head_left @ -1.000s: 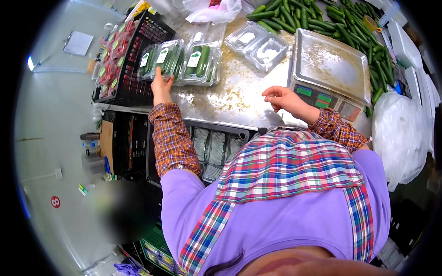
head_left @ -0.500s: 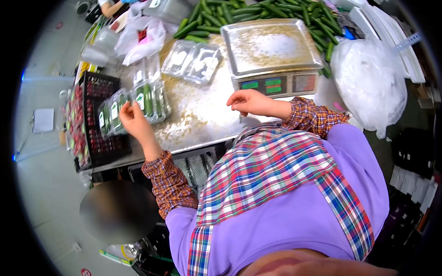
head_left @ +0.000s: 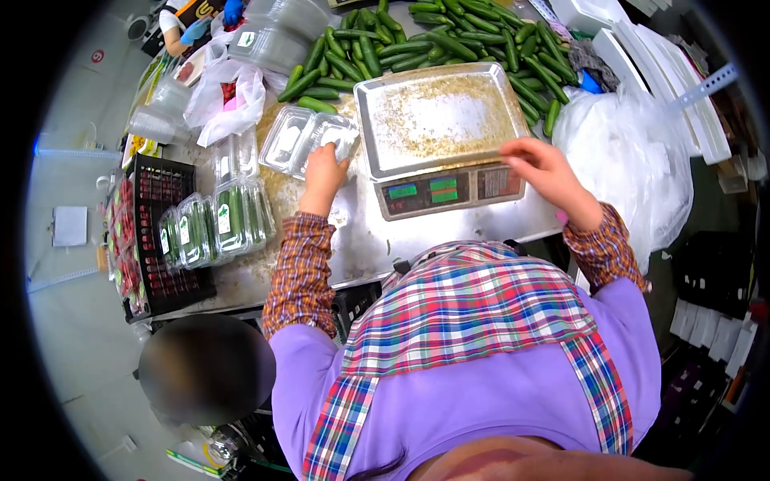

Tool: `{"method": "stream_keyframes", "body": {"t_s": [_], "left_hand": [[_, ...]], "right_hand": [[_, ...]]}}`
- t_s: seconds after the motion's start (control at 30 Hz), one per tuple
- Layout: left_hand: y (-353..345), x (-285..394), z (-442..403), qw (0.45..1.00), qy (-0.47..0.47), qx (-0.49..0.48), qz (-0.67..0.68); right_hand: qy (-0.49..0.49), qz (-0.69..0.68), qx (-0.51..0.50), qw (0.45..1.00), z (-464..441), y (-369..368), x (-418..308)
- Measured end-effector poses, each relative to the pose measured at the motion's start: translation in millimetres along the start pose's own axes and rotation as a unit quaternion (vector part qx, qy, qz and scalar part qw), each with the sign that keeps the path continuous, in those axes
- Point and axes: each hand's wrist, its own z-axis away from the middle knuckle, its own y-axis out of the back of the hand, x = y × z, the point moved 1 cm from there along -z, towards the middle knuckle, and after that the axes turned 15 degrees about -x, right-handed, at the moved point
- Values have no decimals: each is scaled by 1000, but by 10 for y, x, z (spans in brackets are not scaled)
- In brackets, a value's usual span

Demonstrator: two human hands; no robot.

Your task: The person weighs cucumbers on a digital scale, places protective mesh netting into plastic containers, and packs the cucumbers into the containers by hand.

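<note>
My left hand (head_left: 324,178) has its fingers closed on the near right edge of an open clear plastic clamshell container (head_left: 285,138) lying on the metal table. Beside it stands a weighing scale (head_left: 437,120) with a stained steel pan and lit green displays. My right hand (head_left: 552,178) hovers by the scale's right front corner, fingers stretched out and holding nothing. To the left of my left hand, several labelled clamshells packed with cucumbers (head_left: 233,218) stand in a row. A big heap of loose cucumbers (head_left: 449,44) lies behind the scale.
A black crate (head_left: 164,232) borders the table on the left, with red packs beyond it. Stacked clear containers (head_left: 277,32) and a white plastic bag (head_left: 228,96) sit at the back left. A large clear bag (head_left: 626,152) bulges at the right. Another person's blue-gloved hand (head_left: 195,32) shows far left.
My left hand has moved from the packed cucumbers rightward and away from me to the open clamshell, and closed on its edge. My right hand has shifted right, to the scale's corner.
</note>
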Motion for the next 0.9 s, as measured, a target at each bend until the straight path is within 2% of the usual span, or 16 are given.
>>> {"method": "stream_keyframes", "body": {"t_s": [0.07,0.23,0.33,0.53,0.57,0.67,0.7,0.73,0.8,0.87,0.9], "left_hand": [[-178,-187,29,995,23,-76,-52],[-42,-341,421,991,39,-106,-72],[83,-420,792,986,41,-153,-52],[417,-439,996,964,52,-257,-41],[481,-462,883,941,87,-325,-31],[886,-348,493,922,51,-380,52],[910,-343,317,928,91,-349,98],[919,-315,115,953,50,-283,99],[1078,-199,-252,968,36,-190,157],[1096,-26,-776,971,-10,-126,203],[1042,19,-1050,965,-13,-127,228]], "right_hand": [[10,-6,79,997,165,65,18],[-31,67,164,984,559,431,129],[-85,58,200,974,759,547,84],[-121,71,206,968,707,588,116],[-119,69,202,970,626,684,205],[-119,85,212,966,478,884,424],[-124,101,220,962,436,946,485],[-129,116,227,958,400,1006,547],[-150,166,237,945,491,916,495],[-156,200,235,938,446,1005,605],[-160,209,232,936,431,1014,634]]}}
